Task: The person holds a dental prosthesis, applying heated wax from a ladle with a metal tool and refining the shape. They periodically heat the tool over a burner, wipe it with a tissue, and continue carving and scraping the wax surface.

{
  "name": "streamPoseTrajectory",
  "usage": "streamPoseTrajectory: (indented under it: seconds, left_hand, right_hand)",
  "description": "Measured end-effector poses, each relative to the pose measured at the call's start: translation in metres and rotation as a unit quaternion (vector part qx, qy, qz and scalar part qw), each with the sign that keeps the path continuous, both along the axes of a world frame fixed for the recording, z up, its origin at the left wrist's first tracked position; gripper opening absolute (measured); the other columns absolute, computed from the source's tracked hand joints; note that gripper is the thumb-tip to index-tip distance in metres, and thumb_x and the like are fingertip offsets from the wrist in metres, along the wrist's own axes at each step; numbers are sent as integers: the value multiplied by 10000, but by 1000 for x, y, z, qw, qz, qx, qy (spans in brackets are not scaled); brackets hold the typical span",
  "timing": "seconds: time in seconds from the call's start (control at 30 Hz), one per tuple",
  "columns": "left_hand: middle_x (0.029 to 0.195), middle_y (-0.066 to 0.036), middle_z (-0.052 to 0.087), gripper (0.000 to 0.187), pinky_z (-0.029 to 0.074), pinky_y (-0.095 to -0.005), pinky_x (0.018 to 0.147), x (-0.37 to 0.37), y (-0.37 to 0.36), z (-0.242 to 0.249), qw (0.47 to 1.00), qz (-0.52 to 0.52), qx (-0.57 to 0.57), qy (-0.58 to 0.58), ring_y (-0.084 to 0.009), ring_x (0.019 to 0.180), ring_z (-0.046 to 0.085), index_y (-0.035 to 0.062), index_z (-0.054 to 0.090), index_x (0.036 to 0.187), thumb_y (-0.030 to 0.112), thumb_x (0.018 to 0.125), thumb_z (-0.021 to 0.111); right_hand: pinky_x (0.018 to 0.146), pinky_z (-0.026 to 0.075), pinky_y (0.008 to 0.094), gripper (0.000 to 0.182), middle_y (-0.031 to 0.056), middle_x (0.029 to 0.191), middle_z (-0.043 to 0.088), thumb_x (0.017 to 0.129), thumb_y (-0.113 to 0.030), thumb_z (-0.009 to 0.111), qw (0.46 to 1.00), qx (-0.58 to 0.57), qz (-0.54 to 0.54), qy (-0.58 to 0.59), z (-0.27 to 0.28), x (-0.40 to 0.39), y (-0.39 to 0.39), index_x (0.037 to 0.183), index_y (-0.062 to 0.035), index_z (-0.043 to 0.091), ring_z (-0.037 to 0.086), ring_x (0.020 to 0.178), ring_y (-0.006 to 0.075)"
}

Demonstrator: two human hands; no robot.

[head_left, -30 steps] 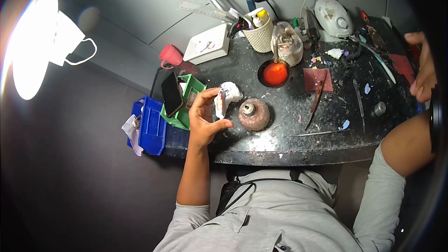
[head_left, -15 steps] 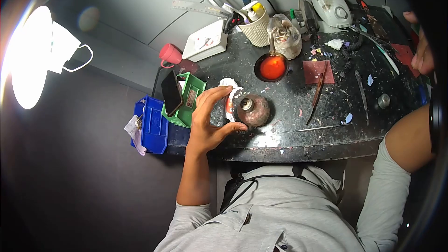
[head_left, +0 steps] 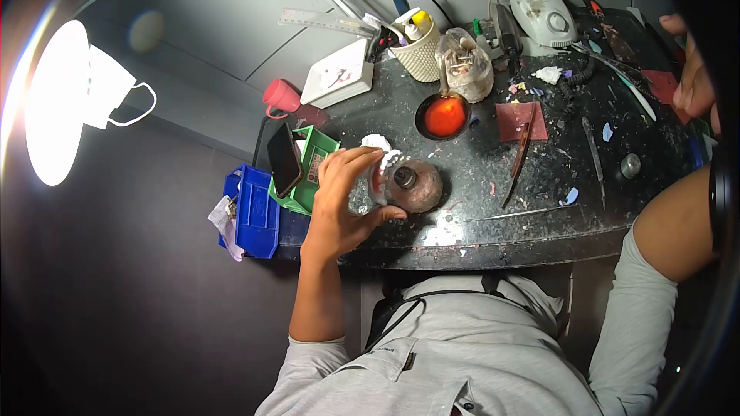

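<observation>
A round glass burner (head_left: 422, 187) with a short metal neck stands near the front edge of the dark bench. My left hand (head_left: 347, 204) curves around its left side in a C shape, thumb tip close to the lower left of the glass, fingers apart. Between thumb and fingers lies a white and pink dental piece (head_left: 376, 142), partly hidden by the hand. At the far right edge my right hand (head_left: 695, 85) is cut off by the view; its visible fingers are spread and nothing shows in them.
Behind the burner is a pan of red wax (head_left: 445, 116). A pink sheet (head_left: 521, 122) bears a brown-handled tool. Green bin (head_left: 304, 199), blue bin (head_left: 257, 219), phone (head_left: 285, 160) and pink cup (head_left: 282, 97) stand left; a white device (head_left: 543, 15) stands back right.
The view has shifted slightly. My left hand stays beside the burner, its fingers a little nearer the neck, which now looks darker. My right hand has barely moved.
</observation>
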State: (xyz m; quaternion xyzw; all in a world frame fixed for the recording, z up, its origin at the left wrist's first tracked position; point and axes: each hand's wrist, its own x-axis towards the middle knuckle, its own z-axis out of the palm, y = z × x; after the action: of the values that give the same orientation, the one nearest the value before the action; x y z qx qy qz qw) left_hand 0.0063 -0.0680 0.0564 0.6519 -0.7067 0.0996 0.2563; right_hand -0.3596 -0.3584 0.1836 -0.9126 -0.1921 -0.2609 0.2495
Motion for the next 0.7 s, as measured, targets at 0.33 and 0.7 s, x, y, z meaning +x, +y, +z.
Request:
streamPoseTrajectory:
  seconds: [0.33,0.7]
  left_hand:
    - [1290,-132,588,932,427,-379,1041,26,13,-52,856,2,-94,509,-239,1192,575,-52,508,1338,277,589,956]
    - [1253,-77,554,926,500,-282,871,57,16,-98,838,-19,-151,524,-170,1123,564,-28,460,1385,406,690,890]
  right_hand:
    - [939,483,428,138,62,804,738,798,-120,666,986,-59,-154,33,13,0,37,883,-40,740,708,727,221]
    - [614,478,377,221,60,654,626,829,-181,714,984,-86,152,-19,8,26,88,681,-53,611,618,628,272]
